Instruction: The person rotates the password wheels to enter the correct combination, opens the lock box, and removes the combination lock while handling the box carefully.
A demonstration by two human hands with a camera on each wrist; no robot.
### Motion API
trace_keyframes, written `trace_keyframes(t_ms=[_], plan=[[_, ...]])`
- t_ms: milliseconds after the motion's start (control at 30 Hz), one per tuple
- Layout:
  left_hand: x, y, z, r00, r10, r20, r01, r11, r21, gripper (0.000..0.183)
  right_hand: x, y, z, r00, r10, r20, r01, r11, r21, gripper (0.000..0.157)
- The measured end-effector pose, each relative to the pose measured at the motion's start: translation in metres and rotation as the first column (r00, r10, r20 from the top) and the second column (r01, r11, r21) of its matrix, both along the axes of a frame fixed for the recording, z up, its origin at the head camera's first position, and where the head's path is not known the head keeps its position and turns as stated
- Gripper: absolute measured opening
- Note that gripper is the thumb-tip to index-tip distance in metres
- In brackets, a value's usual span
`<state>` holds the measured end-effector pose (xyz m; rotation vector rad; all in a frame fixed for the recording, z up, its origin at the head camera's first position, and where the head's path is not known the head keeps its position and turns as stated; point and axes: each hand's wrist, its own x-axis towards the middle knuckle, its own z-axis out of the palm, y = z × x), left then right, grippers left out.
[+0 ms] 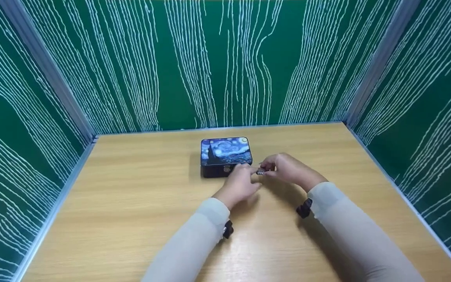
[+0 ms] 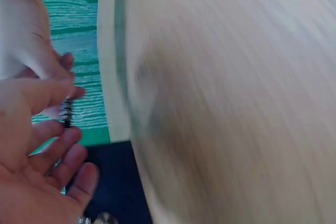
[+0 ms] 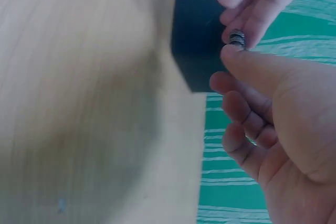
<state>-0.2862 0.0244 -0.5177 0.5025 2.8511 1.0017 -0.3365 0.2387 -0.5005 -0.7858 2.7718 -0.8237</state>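
Note:
A small dark combination padlock (image 1: pixel 260 171), with ridged bands and light marks, is held just off the front right corner of a tin box (image 1: pixel 225 150). My right hand (image 1: pixel 286 169) pinches it between thumb and fingers; the thumb (image 3: pixel 247 64) presses its near end in the right wrist view. My left hand (image 1: pixel 241 183) reaches in from the other side. Its index fingertip touches the padlock, while its thumb stands apart below. In the left wrist view the padlock (image 2: pixel 66 113) is partly covered by fingers. A swirling blue night-sky painting decorates the box's lid, which is down.
A metal latch (image 1: pixel 227 168) sits on the box's dark front, partly behind my left hand. The light wooden table (image 1: pixel 131 203) is enclosed by green panels (image 1: pixel 186 78) with wavy white lines and grey corner posts (image 1: pixel 378 58). Dark wrist cameras hang under both sleeves.

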Motion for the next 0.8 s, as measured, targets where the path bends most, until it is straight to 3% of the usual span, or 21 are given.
trace_keyframes(t_ms=[200, 433, 800], plan=[[0.004, 0.017, 0.000, 0.998, -0.052, 0.027, 0.054, 0.994, -0.097, 0.053, -0.010, 0.012, -0.015, 0.999, -0.015, 0.049, 0.014, 0.999, 0.031, 0.021], [0.001, 0.027, -0.004, 0.998, -0.002, 0.065, 0.014, 0.983, -0.182, 0.023, -0.019, 0.012, -0.026, 0.999, 0.012, 0.032, -0.016, 0.995, 0.102, 0.020], [-0.002, 0.032, -0.010, 1.000, -0.002, 0.029, 0.009, 0.970, -0.241, 0.022, -0.028, 0.014, -0.031, 0.998, 0.021, 0.052, -0.027, 0.993, 0.119, 0.019]])
